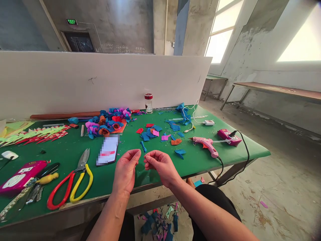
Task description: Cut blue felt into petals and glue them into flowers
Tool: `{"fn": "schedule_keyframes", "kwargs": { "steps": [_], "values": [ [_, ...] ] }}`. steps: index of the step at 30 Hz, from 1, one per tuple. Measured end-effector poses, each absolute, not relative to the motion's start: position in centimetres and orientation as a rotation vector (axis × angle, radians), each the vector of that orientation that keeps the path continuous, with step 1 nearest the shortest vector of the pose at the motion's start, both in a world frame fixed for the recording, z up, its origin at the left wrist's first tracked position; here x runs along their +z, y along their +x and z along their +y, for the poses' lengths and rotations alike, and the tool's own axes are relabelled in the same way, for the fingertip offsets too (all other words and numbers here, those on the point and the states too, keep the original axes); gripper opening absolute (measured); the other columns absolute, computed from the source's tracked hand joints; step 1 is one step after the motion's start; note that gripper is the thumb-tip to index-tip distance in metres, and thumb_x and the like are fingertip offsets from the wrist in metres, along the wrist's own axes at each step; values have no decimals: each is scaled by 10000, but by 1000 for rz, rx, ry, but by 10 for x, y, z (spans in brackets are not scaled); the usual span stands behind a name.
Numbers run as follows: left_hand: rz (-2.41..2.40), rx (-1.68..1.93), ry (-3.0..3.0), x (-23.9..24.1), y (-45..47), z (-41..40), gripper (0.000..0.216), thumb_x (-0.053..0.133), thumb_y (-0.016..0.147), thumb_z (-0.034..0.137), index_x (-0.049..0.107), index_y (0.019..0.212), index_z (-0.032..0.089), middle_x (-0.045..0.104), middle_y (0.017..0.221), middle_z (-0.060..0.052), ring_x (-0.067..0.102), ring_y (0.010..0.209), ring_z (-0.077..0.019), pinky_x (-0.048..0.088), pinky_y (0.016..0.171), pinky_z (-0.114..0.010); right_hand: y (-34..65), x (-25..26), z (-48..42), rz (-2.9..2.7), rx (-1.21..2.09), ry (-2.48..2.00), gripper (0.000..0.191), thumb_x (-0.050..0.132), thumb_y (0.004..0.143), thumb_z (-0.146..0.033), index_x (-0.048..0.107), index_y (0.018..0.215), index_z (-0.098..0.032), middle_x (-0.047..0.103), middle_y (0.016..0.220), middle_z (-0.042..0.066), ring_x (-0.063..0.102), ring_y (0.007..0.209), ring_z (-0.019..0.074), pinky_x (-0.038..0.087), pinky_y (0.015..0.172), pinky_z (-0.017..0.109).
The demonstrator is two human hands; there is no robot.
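Note:
Just above the green table's front edge, my hands are close together with their fingertips pinched. A small twist of blue crepe paper (143, 146) stands up between them, its lower end at the fingertips of my right hand (159, 164), which is closed on it. My left hand (127, 169) is closed too, thumb against forefinger; whatever it pinches is too small to make out. Beyond the hands lie loose blue petals (147, 134), pink paper pieces (165, 137) and an orange piece (176, 142). A bunch of paper flowers (110, 122) is farther back on the left.
Scissors with red and yellow handles (81, 170) and a phone (107, 150) lie left of my hands. To the right are a pink glue gun (204, 144) and a magenta power strip (228, 137). A red-lidded jar (148, 103) stands by the white board (100, 80).

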State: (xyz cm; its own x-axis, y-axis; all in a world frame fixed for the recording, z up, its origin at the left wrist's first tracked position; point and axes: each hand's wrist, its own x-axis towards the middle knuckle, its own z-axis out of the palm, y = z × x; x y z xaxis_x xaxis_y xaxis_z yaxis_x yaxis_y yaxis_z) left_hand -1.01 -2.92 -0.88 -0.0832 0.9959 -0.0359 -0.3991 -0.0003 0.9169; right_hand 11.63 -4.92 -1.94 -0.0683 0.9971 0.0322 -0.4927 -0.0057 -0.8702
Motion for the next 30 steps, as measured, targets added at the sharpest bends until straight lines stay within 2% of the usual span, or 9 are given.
{"fn": "schedule_keyframes", "kwargs": {
  "steps": [4,10,16,21,30],
  "values": [
    [998,1433,879,-9,-8,-31,360,883,501,360,736,739,132,670,728,-14,486,641,-80,380,602,-196,115,-22,-49,-930,1350,-846,256,767,683,-392,668,743,-163,659,667,4,594,570,108,518,591,242],
    [966,1390,834,-12,-7,-29,331,889,481,336,750,699,130,645,624,-8,475,608,-86,393,603,-216,115,-21,-51,-992,1357,-847,259,760,685,-414,670,724,-174,641,628,-7,582,557,113,504,581,251],
    [912,1284,849,-8,-10,-31,313,873,528,332,762,734,124,696,696,-43,507,596,-87,424,563,-212,117,-19,-53,-936,1538,-748,318,795,651,-429,656,718,-152,636,635,-8,550,521,80,479,558,217],
    [806,1135,837,-4,-12,-34,302,836,605,325,755,815,124,635,591,-15,527,530,-105,445,468,-225,119,-20,-54,-860,1719,-624,320,822,644,-392,654,742,-138,630,652,-13,546,526,63,473,563,197],
    [742,1084,832,-5,-17,-34,225,811,660,284,722,781,117,613,605,-4,550,508,-102,492,450,-239,122,-22,-54,-777,1906,-540,304,836,665,-331,655,783,-116,632,657,-22,550,516,42,456,558,171]
  ]
}}
